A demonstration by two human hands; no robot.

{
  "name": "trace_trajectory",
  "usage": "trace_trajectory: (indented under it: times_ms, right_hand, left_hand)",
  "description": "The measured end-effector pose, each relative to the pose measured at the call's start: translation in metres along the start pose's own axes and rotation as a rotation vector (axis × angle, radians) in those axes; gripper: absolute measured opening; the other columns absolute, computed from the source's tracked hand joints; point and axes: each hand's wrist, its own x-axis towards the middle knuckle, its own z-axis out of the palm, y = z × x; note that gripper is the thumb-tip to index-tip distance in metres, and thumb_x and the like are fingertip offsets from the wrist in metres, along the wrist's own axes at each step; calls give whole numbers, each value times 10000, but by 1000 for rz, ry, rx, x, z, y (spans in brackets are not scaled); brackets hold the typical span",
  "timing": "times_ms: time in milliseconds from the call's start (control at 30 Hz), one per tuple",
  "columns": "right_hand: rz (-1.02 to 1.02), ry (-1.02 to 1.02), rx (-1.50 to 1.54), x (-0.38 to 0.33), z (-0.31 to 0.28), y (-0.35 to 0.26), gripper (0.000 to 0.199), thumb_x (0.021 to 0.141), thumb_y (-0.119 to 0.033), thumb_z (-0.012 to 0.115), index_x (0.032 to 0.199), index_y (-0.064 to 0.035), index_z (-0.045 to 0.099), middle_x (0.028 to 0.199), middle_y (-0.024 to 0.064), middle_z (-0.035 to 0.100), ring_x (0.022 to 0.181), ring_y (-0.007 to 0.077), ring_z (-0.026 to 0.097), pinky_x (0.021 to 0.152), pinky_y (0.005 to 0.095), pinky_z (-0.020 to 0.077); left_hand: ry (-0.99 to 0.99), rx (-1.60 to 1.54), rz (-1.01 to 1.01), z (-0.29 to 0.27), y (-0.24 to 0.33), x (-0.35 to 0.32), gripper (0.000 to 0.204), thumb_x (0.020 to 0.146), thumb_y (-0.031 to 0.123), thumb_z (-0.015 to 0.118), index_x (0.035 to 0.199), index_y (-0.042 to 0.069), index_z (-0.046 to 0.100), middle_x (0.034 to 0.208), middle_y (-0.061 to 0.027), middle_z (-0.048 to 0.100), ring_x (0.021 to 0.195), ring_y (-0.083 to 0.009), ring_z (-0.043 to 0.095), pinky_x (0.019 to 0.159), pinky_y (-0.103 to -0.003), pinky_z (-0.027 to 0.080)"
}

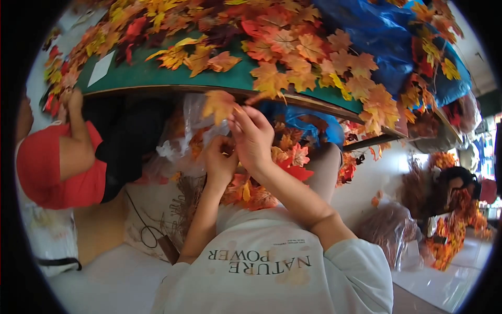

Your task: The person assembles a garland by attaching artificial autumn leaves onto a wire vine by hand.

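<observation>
An orange maple leaf [217,106], likely artificial, stands out from the fingertips of my right hand [254,137], which is raised below the table's front edge. Thumb and fingers of that hand are pinched at the leaf's base. Just below and to the left, close to the right wrist, is my left hand [219,158]. Its fingers are curled together, and whatever they hold is hidden. Red and orange leaves [256,196] lie in my lap beneath both forearms.
A green-topped table [178,80] runs across in front, heaped with maple leaves [282,47] and blue plastic sheeting [366,36]. A person in red [57,162] sits at left. Clear plastic [193,118] hangs beside my hands. A plastic-wrapped bundle [389,233] stands at right.
</observation>
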Motion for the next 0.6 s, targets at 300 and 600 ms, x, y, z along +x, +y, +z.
trace_trajectory:
  times_ms: [300,600]
  right_hand:
    - [110,99,127,-11,-45,2,67,830,-4,624,857,-27,567,824,43,613,792,140,636,692,197,541]
    - [128,49,113,-10,-55,-22,79,886,-88,573,913,-14,563,886,66,627,826,156,640,733,234,552]
  left_hand:
    - [-141,-956,-520,-6,2,-14,67,811,6,589,855,28,542,715,-6,555,572,-61,504,480,-189,382]
    - [-246,-1144,-567,-7,6,-10,107,848,80,613,937,23,595,810,-31,611,682,-87,552,581,-191,449]
